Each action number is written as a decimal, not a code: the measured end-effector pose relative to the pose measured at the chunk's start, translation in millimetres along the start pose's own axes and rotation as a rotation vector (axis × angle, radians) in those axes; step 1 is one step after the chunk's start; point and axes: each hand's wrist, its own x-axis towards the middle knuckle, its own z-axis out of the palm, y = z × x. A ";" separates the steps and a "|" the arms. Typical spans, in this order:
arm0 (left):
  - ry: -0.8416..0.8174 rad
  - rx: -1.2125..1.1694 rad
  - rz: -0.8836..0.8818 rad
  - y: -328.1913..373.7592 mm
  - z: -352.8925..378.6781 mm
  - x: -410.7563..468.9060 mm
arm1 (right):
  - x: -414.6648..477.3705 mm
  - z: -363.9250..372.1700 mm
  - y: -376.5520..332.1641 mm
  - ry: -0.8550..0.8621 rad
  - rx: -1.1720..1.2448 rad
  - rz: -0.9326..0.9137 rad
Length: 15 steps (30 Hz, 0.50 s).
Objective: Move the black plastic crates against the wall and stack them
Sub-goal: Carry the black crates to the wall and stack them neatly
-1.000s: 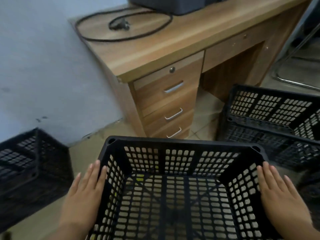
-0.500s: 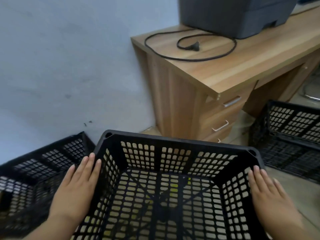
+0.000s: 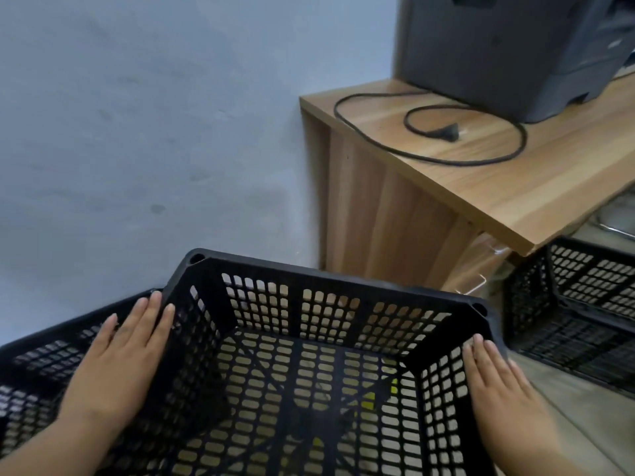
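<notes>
I hold a black perforated plastic crate (image 3: 330, 286) in front of me, open side up, clamped between flat palms. My left hand (image 3: 117, 362) presses on its left outer wall and my right hand (image 3: 498, 386) on its right outer wall. A second black crate (image 3: 37, 359) sits low at the left by the blue-grey wall (image 3: 137, 132), partly hidden behind the held crate and my left hand. A third black crate (image 3: 584, 304) lies on the floor at the right, under the desk's edge.
A wooden desk (image 3: 515, 187) with drawers stands against the wall at the right. On it rest a dark printer (image 3: 498, 46) and a loose black power cord (image 3: 429, 132). Tiled floor shows at the lower right.
The view has swung left toward the wall together with the held crate. The left crate now lies close under the held crate's left side, and the desk has shifted right. Both hands keep their hold.
</notes>
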 end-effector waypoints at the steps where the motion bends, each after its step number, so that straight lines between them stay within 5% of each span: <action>1: -0.012 -0.004 -0.010 -8.5 1.1 2.5 | 7.2 0.1 -5.9 0.018 -0.008 -0.016; 12: -0.120 0.058 -0.098 -91.8 9.8 25.0 | 115.4 21.2 -64.2 -0.040 -0.029 -0.202; 15: -0.120 0.075 -0.136 -111.9 12.8 33.4 | 157.1 25.4 -78.2 -0.208 -0.087 -0.250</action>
